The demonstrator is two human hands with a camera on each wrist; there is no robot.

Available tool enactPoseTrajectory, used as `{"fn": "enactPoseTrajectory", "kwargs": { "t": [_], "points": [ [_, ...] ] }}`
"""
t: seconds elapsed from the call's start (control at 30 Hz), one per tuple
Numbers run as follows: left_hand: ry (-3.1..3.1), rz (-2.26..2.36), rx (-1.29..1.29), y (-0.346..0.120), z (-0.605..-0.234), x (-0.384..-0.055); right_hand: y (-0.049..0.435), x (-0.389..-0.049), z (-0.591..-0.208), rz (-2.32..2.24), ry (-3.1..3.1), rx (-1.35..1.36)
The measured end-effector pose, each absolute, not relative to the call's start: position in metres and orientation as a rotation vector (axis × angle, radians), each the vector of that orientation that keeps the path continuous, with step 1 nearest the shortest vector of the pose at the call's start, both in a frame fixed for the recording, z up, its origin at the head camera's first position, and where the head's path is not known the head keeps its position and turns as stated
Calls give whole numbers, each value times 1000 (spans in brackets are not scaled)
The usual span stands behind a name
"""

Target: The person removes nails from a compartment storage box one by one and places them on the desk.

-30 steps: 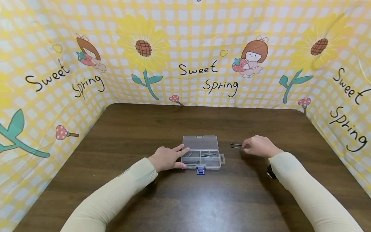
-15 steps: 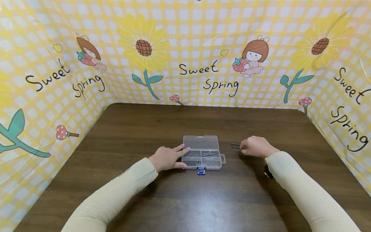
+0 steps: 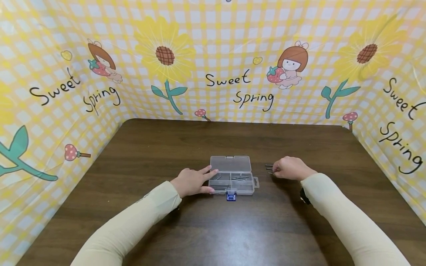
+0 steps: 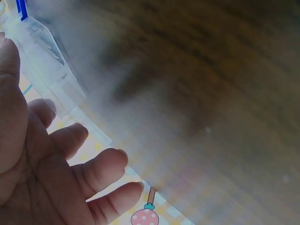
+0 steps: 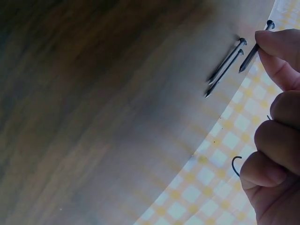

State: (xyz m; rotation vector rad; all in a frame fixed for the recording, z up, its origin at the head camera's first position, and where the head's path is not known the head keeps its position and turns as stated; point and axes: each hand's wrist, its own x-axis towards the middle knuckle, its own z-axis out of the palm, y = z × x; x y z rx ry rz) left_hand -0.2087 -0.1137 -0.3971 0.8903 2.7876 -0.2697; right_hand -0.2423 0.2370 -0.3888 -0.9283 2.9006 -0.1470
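A: Where did everything sit?
B: With the plastic box (image 3: 246, 192) as the dial's centre and twelve toward the far wall, the right hand (image 3: 290, 168) was at three o'clock, pinching one nail (image 5: 249, 59) near its head. Two loose nails (image 5: 226, 62) lay just beside it on the tabletop (image 3: 199, 231).

A: And the left hand (image 3: 191, 181)?
B: At nine o'clock, fingers spread and fairly straight, touching the box but closed round nothing. The lid (image 3: 230, 164) lay back at twelve, the blue clasp (image 3: 231, 196) was at six, and metal pieces (image 3: 219, 186) sat in the compartments.

A: What worried you?
B: The right grip, first. It pinched only one end, so the thin nail could have swivelled or dropped. Careless knuckles might have rolled the loose pair, being so close.

A: And the box?
B: It looked light; uneven pressure from the left could have skidded or tipped it, jumbling the pieces.
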Motion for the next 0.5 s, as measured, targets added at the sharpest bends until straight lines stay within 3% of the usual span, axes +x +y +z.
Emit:
{"fn": "enactPoseTrajectory", "kwargs": {
  "t": [0.5],
  "points": [
    [2790, -213, 897, -113, -398, -209, 236, -244, -392, -113, 2875, -905]
  ]
}}
